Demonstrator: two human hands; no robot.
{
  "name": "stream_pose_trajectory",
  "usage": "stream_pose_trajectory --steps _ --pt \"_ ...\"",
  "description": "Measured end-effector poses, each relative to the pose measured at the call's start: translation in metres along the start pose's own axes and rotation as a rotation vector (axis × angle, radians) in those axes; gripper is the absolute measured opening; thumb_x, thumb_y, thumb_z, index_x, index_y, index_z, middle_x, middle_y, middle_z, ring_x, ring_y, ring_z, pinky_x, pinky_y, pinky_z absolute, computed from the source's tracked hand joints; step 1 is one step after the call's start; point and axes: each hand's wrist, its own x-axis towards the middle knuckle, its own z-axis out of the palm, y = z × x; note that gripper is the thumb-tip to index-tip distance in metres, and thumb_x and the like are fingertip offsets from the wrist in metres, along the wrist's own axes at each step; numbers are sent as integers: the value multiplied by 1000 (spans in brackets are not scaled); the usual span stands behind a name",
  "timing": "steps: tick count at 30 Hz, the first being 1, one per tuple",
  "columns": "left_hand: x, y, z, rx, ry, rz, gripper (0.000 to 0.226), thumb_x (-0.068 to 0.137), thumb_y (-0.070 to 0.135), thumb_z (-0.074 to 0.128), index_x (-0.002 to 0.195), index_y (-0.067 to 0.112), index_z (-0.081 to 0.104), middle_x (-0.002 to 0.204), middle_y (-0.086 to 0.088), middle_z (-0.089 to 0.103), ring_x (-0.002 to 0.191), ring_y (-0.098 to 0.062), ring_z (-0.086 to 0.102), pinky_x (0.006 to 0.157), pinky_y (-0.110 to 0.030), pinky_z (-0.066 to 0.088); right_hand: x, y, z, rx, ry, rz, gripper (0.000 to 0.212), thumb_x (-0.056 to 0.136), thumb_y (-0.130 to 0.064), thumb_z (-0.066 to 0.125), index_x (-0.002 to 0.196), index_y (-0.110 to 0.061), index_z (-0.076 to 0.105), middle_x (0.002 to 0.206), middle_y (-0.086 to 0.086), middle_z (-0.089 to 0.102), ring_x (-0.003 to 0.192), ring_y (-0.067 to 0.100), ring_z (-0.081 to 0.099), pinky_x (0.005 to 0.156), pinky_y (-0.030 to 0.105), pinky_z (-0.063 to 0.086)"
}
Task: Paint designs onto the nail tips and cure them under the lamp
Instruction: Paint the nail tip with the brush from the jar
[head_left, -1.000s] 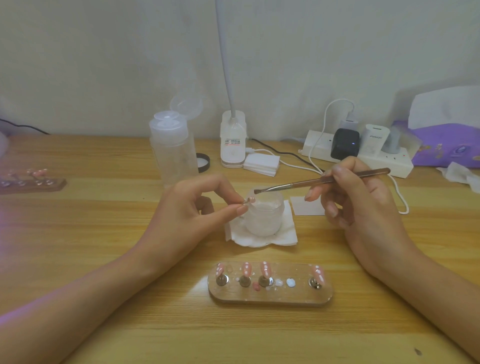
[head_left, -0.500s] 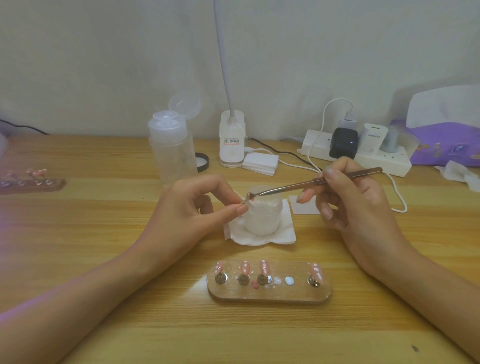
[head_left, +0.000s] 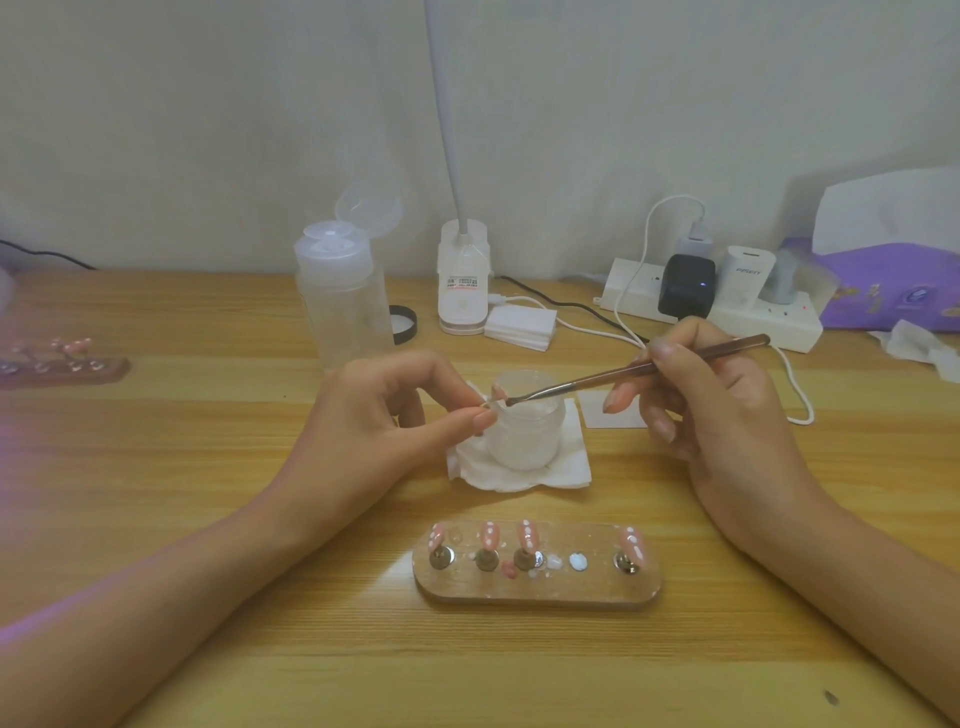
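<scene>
**Nail tip at the brush, held over the jar**

- Wooden bench (head_left: 156, 519), carrying all below.
- Lamp (head_left: 464, 280): white, at the back edge, stalk rising out of view; behind the working spot.
- Clear bottle (head_left: 340, 301), cap flipped open, back left of the hands.
- Left hand (head_left: 384, 410): narrow grip, thumb and forefinger pinching one small nail tip (head_left: 496, 396) just above the jar's near-left rim.
- Right hand (head_left: 727, 415): grip closed round a slim metal brush (head_left: 639, 366), pen-fashion.
- Board (head_left: 571, 590), near the front edge, bearing four pink tips with white dots (head_left: 527, 535) on pegs, plus paint blobs.
- Frosted jar (head_left: 522, 436), standing on a folded napkin (head_left: 566, 467), between the hands.

Governing relation: nail tip to the left of the right grip, at the bristle end. Long axis of the brush sloping from upper right down to lower left, bristles at or touching the tip; actual contact too small to tell. Judged step: painting in hand, curing not yet reached. Left hand nearer the lamp.
</scene>
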Motion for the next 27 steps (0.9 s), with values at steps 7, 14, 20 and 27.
stream_pose_trajectory --steps 7,14,20,27 --pt "0 -1 0 8 2 -9 13 78 30 75 75 18 69 51 31 54 40 3 38 46 -2 27 0 -2 2 -1 -55 -43 22 92 -37 55 78 -22 47 76 11 74 46 11 39 43 18 30" --pt "0 -1 0 0 2 6 14 77 31 73 74 19 68 52 31 54 41 3 39 47 -2 27 1 1 0 -21 -7 -30 24 101 -17 50 77 -18 48 69 12 71 44 11 35 41 18 27" --pt "0 -3 0 8 -5 26 12 79 31 73 75 22 67 54 32 55 42 2 40 47 -2 27 0 -2 0 42 -38 -75 20 95 -29 51 76 -24 50 73 10 73 46 11 38 45 18 31" --pt "1 -4 0 15 -7 38 12 79 30 73 75 21 66 55 32 55 42 3 39 47 -2 27 -1 0 -2 -35 -9 -49 24 101 -19 50 78 -17 48 69 11 71 45 11 35 42 19 27"
